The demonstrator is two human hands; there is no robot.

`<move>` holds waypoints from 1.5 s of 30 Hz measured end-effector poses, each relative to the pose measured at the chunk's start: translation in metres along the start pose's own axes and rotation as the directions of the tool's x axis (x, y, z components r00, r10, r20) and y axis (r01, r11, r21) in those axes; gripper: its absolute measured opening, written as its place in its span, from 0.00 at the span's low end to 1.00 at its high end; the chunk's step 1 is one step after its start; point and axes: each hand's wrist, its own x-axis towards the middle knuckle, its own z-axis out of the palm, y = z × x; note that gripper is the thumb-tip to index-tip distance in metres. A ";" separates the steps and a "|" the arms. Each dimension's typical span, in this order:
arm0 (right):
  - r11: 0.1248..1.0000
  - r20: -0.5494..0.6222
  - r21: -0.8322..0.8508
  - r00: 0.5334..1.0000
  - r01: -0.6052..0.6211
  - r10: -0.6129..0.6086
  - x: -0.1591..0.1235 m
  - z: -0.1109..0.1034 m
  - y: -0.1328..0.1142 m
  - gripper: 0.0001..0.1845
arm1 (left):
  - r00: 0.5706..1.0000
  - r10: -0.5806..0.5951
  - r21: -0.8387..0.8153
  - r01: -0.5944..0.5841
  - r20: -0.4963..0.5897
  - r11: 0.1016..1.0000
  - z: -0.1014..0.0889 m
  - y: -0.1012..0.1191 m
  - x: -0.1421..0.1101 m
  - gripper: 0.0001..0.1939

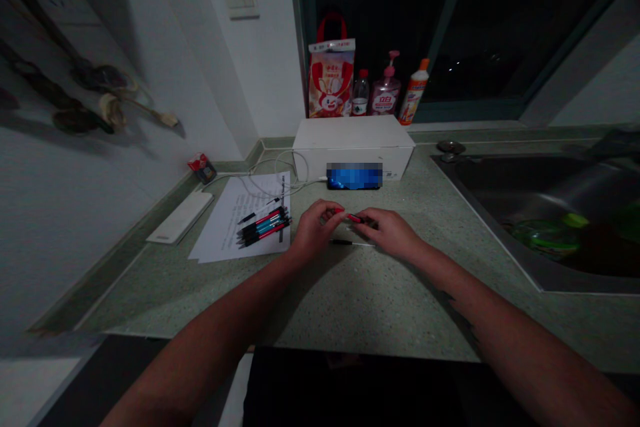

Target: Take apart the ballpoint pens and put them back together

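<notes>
My left hand (316, 223) is closed in a pinch over the counter, with a small red pen part at its fingertips. Facing it, my right hand (390, 230) grips a red and black pen (356, 219) whose end points towards the left fingers. A narrow gap seems to lie between the two red pieces. Just below both hands, a thin pen refill or slim pen (345, 242), black at one end and pale at the other, lies on the counter. To the left, several red, blue and black pens (264, 225) rest in a bunch on printed paper sheets (215, 233).
Behind my hands a phone (354, 177) leans against a white box (353, 133), with a white cable (250, 177) attached. A white power bank (181, 217) lies at left. The sink (500, 213) is at right. Bottles (385, 93) and a bag (331, 80) stand behind the box.
</notes>
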 end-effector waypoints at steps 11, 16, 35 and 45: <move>0.995 0.076 -0.092 0.996 -0.042 0.049 -0.001 -0.006 -0.010 0.08 | 0.987 -0.115 -0.061 0.109 -0.108 0.992 0.000 0.004 -0.001 0.05; 0.996 0.048 -0.082 0.998 -0.039 0.043 -0.002 -0.003 -0.004 0.10 | 0.989 0.083 0.029 -0.080 -0.125 0.996 -0.002 -0.003 0.001 0.09; 0.998 -0.012 -0.039 0.999 -0.047 0.046 0.000 -0.004 -0.003 0.08 | 0.987 -0.103 -0.133 0.086 -0.125 0.987 0.000 0.000 0.002 0.06; 0.974 -0.051 -0.202 0.994 -0.105 0.096 0.002 -0.013 0.005 0.06 | 0.974 -0.228 0.019 0.228 0.003 0.974 0.005 -0.011 0.006 0.03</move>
